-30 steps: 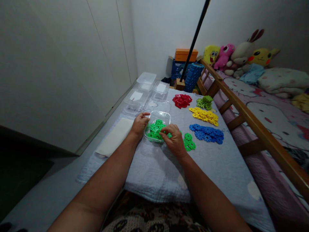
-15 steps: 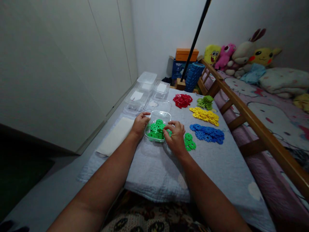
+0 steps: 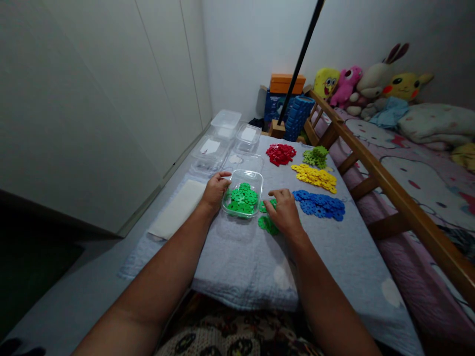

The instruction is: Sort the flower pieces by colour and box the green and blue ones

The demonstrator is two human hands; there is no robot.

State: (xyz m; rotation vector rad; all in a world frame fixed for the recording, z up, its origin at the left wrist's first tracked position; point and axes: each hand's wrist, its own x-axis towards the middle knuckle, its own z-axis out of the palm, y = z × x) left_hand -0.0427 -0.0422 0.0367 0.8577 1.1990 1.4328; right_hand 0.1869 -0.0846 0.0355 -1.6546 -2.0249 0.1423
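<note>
— Green flower-shaped plastic discs (image 3: 243, 198) part-fill the clear square plastic tub (image 3: 256, 174), mid-quilt (image 3: 241, 267). Hands?
— Left hand (image 3: 215, 190) clasps its nine-o'clock wall, presumably steadying it. Right hand (image 3: 285, 213) covers loose green discs (image 3: 264, 223) at four o'clock; grasp indeterminable. Blue disc pile (image 3: 321, 205) at three.

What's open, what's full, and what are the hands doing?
Clear plastic tub: open, partly filled with green flower-shaped pieces.
Left hand: gripping the tub's left edge.
Right hand: palm down over loose green pieces; grip hidden.
Red pile, yellow pile, blue pile: heaped apart on the blanket.
Clear plastic boxes behind: no coloured pieces inside.
</note>
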